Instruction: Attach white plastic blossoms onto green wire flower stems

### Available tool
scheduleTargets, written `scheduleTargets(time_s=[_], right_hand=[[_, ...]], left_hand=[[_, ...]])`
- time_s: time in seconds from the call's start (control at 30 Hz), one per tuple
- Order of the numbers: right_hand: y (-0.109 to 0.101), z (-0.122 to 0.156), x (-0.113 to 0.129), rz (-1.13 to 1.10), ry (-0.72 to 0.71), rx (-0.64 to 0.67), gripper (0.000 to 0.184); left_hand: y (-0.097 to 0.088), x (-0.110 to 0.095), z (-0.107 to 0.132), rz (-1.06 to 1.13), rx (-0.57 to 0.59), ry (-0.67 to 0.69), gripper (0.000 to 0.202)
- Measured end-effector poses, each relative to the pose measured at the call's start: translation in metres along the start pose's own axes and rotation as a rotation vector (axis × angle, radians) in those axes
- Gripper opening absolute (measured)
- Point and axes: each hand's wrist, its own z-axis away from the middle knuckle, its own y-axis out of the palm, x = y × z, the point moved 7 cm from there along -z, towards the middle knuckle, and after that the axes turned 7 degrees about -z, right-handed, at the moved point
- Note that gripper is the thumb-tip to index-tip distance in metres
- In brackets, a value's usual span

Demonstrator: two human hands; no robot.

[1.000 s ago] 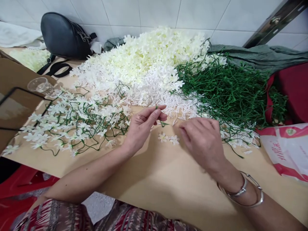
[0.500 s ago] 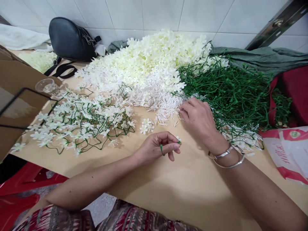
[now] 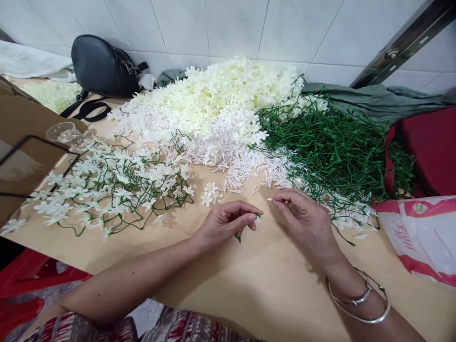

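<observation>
Working at a table [image 3: 249,294] from the near side, seen in the head view, a person has both hands occupied just beyond its near edge.

Left hand [image 3: 226,222]: thumb and forefinger closed together, pinching a green stem [image 3: 238,236]; a bit of it hangs below the thumb, and a speck of white shows at the fingertips. Whether that is a flower is too small to tell.

Right hand [image 3: 309,222]: thumb and forefinger pinched on a small white piece [image 3: 270,199], its tip poking out toward the left hand. Hands near each other, not touching; the two pieces are apart.

Far of the left hand, a little cluster of loose white flowers [image 3: 211,194] lies by itself. Left side: a spread of stemmed flowers [image 3: 123,194], white heads on green stems, apparently the finished lot. Far centre: a large heap of loose blossoms [image 3: 221,90], with a drift of thin white slivers [image 3: 237,166] on its near side. Right side: a thick tangle of bare stems [image 3: 342,147].

Progress, as judged: a fair batch looks assembled, but loose stock far outweighs it, so most seems left. The piece in hand appears partway, its stem and white piece not yet joined.
</observation>
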Motion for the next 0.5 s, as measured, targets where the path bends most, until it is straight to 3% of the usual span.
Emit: scheduleTargets(time_s=[0.33,0.43,0.5], right_hand=[[0.009,0.005,0.013,0.027,-0.133,0.057,0.01],[0.005,-0.005,0.032,0.029,-0.199,0.025,0.012],[0.008,-0.017,0.058,0.031,-0.253,0.035,0.012]], left_hand=[[0.004,-0.004,0.005,0.006,0.027,0.02,0.044],[0.008,-0.006,0.008,0.018,0.067,0.047,0.041],[0.009,-0.006,0.008,-0.012,0.086,0.072,0.039]])
